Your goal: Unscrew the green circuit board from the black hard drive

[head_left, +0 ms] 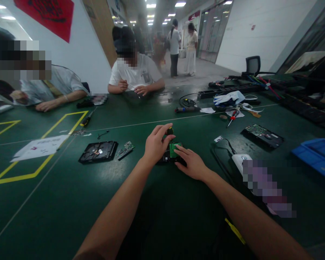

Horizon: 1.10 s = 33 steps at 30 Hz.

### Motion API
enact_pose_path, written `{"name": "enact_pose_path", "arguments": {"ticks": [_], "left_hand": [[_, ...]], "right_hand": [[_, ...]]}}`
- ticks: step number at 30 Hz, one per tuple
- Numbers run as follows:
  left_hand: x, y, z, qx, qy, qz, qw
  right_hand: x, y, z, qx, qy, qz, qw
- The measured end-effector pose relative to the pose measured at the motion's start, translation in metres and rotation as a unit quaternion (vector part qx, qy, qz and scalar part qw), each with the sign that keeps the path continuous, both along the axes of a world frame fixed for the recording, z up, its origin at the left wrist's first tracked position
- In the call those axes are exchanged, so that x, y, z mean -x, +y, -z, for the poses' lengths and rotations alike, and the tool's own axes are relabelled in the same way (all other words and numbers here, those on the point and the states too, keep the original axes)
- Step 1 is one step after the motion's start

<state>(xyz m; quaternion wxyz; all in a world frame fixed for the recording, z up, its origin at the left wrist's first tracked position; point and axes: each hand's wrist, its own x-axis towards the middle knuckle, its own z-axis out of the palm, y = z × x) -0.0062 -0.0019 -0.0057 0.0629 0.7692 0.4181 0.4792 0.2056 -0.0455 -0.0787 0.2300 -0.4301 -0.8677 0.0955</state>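
My left hand (157, 143) is closed around the black and yellow handle of a screwdriver (170, 130), held upright over a hard drive. The screwdriver's tip is hidden behind my fingers. The hard drive (166, 157) lies flat on the green table, its green circuit board (174, 151) facing up. My right hand (191, 163) grips the drive's right side, fingers on the board and thumb at the near edge. To the left rest another black drive casing (98, 151) and a loose circuit board (126, 150).
At right are another hard drive (262, 136), a blue tray (316, 155), a red screwdriver (233, 117) and a white device (242, 160) with a cable. A yellow-handled screwdriver (86, 119) and paper (39, 147) lie left. Two people (137, 74) (54, 86) sit across the table.
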Motion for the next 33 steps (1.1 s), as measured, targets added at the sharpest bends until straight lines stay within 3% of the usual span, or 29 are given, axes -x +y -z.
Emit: {"name": "enact_pose_path", "arguments": {"ticks": [5,33], "left_hand": [[0.0016,-0.0027,-0.0052,0.025,0.028,0.089,0.995],[0.0079,0.0003,-0.0067,0.019,-0.003,-0.018,1.000]], "right_hand": [[0.0000,-0.0009,-0.0034,0.004,-0.003,-0.006,1.000],[-0.0003,-0.0008,-0.0030,0.008,-0.004,0.002,1.000]]}}
